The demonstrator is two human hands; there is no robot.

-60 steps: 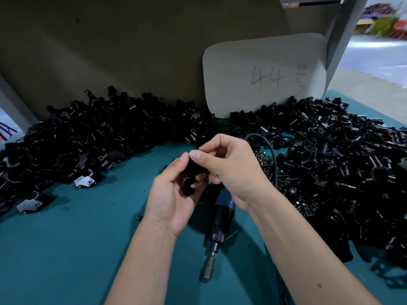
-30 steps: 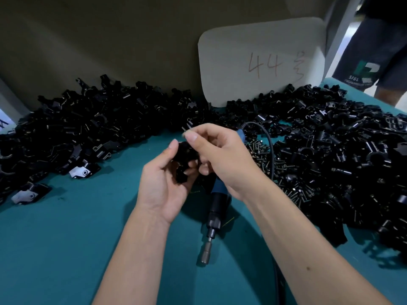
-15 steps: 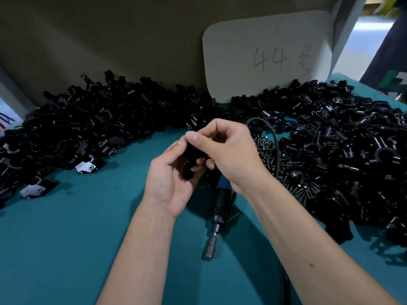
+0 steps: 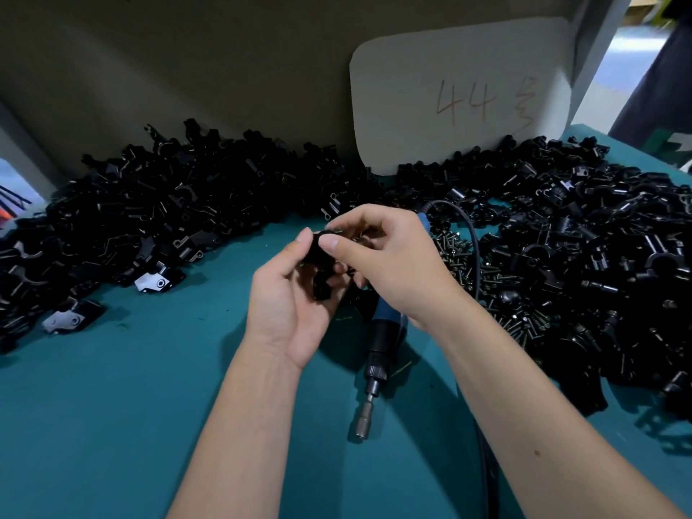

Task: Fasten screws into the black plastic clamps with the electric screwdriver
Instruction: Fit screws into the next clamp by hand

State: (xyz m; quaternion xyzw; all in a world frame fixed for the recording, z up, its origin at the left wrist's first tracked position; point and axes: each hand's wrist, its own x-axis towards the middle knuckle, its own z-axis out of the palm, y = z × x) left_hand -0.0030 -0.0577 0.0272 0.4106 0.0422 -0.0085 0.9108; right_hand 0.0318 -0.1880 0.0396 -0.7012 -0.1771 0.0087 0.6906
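Left hand [image 4: 290,301] grips one black plastic clamp [image 4: 322,273] above the table, thumb and curled fingers closed around its body, which holds the part steady and turned up toward the head camera. Right hand [image 4: 389,262] meets it from the other side, thumb and forefinger pinching at the clamp's top; judged from the task, this is the seating of a screw by hand, though the screw itself is too small to make out. The electric screwdriver [image 4: 380,354] lies flat on the teal table covering [image 4: 112,425] directly below the right wrist, bit end pointing toward the person, its cable [image 4: 470,241] arcing back over the loose screws [image 4: 472,271]; neither hand touches it, so driving appears not yet begun, and its position keeps it within easy reach of the right hand. The screws sit just right of the hands, beside a large heap of clamps on the right [image 4: 584,256]; a second heap [image 4: 149,211] runs along the back left, with two pieces showing pale faces [image 4: 155,282] at its near edge. Behind stands a plain board wall [image 4: 187,69] with a pale card [image 4: 460,95] marked "44" in red leaning against it. A bright open floor shows at far right.
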